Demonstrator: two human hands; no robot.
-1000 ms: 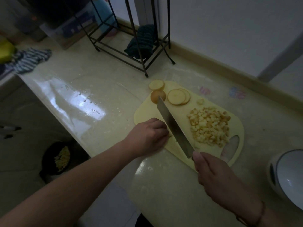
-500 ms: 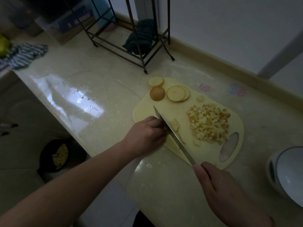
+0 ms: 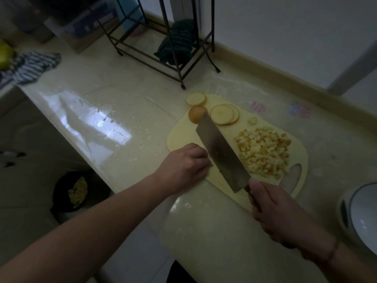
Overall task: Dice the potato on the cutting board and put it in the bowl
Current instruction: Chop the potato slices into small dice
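Counter [image 3: 130, 103]: pale and glossy, lying under everything; a dark wire rack [image 3: 163, 43] is standing at the back, near the wall.
Cutting board [image 3: 183, 135]: yellow, lying slantwise on the counter, carrying all the potato that is showing.
Bowl [image 3: 365, 213]: white, sitting at the right edge, well apart from the board; what shows of its inside is looking bare — so, by my reading, nothing is in it yet.
Cleaver [image 3: 222, 152]: broad blade, tilting over the middle of the board.
Left hand [image 3: 183, 164]: resting on the board's near-left edge, just beside the blade, fingers curling under; whatever piece it is steadying is hiding beneath them, so I cannot tell the hold.
Right hand [image 3: 279, 213]: fingers wrapping tight round the cleaver's handle.
Diced potato [image 3: 263, 152]: a heap of small pale cubes, some brown-edged, lying on the board's right half — well over half the cutting is looking done.
Potato slices [image 3: 222, 114]: round discs overlapping at the far end, one more lying beside them; still waiting for dicing.
Potato end [image 3: 196, 115]: a brownish rounded piece, sitting beside the slices, uncut.
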